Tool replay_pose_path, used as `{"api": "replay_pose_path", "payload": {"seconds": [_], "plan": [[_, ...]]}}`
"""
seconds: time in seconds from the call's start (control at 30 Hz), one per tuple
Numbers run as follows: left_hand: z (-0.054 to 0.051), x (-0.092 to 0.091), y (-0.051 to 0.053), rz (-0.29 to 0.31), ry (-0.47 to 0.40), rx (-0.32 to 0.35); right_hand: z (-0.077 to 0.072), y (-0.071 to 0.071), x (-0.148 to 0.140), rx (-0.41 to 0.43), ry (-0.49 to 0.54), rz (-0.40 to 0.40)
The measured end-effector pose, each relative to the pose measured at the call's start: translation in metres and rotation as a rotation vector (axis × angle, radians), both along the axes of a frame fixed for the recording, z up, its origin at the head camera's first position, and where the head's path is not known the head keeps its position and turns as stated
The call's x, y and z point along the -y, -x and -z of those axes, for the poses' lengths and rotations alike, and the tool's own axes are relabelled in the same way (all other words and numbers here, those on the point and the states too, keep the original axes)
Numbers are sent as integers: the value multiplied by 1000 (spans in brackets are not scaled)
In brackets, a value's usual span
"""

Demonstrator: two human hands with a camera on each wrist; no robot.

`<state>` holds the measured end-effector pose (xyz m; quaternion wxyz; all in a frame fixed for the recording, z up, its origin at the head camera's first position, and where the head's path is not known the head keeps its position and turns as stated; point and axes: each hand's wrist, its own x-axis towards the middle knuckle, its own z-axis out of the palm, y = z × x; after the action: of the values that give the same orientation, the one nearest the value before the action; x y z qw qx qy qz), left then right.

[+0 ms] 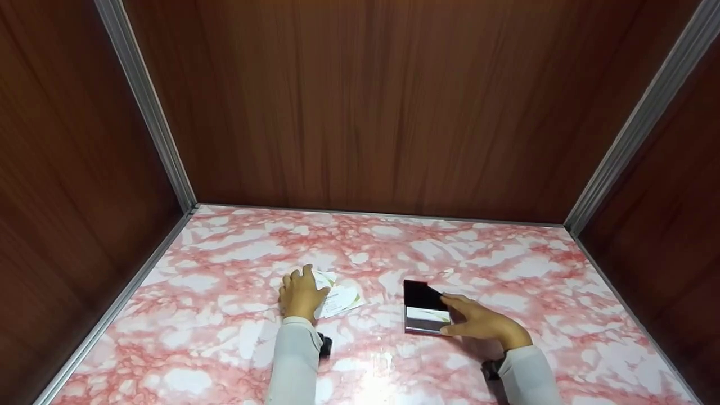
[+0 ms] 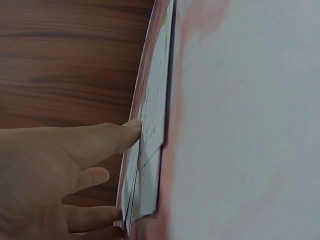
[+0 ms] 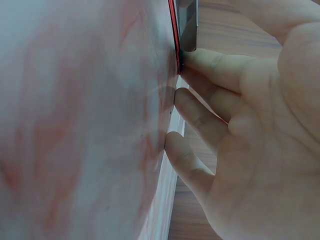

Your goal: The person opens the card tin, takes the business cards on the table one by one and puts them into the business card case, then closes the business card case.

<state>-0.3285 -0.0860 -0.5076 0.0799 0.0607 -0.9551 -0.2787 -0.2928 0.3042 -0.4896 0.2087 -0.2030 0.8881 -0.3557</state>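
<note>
Several white business cards (image 1: 343, 299) with green-gold corners lie loosely overlapped on the table. My left hand (image 1: 302, 296) is spread over their left part, covering some of them. In the left wrist view, the thumb (image 2: 132, 129) touches the printed cards (image 2: 152, 105), and the other fingertips come down by their lower edges. To the right lies a dark card case (image 1: 422, 293), opened out, with a card (image 1: 427, 315) in its near part. My right hand (image 1: 478, 320) holds the case at its right side, thumb at the near corner; the right wrist view shows fingers (image 3: 210, 67) against its edge (image 3: 175, 30).
The red-and-white marbled table (image 1: 225, 337) is bounded by brown wood-grain panels (image 1: 365, 112) at the back and both sides. Grey metal posts (image 1: 149, 107) stand in the corners. A strip of marbled tabletop lies between the cards and the case.
</note>
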Motion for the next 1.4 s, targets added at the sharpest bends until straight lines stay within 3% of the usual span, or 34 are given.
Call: {"api": "replay_pose_path", "payload": {"seconds": [0.13,0.37,0.6,0.87,1.07,1.23,1.4], "plan": [[0,1,0,-7,8,-37,0,0,0,-26,-11,-17],[2,3,5,-38,-30,-161,0,0,0,-29,4,-18],[0,8,6,-56,-112,-184,1,0,0,-23,16,-14],[-12,18,3,35,-313,-131,0,0,0,-43,-11,-13],[-26,25,0,124,-379,-174,0,0,-1,-50,-12,-18],[-38,26,-5,136,-425,-197,0,1,-1,-42,-15,-12],[-43,25,-7,132,-450,-217,1,1,-1,-37,-17,-7]]}}
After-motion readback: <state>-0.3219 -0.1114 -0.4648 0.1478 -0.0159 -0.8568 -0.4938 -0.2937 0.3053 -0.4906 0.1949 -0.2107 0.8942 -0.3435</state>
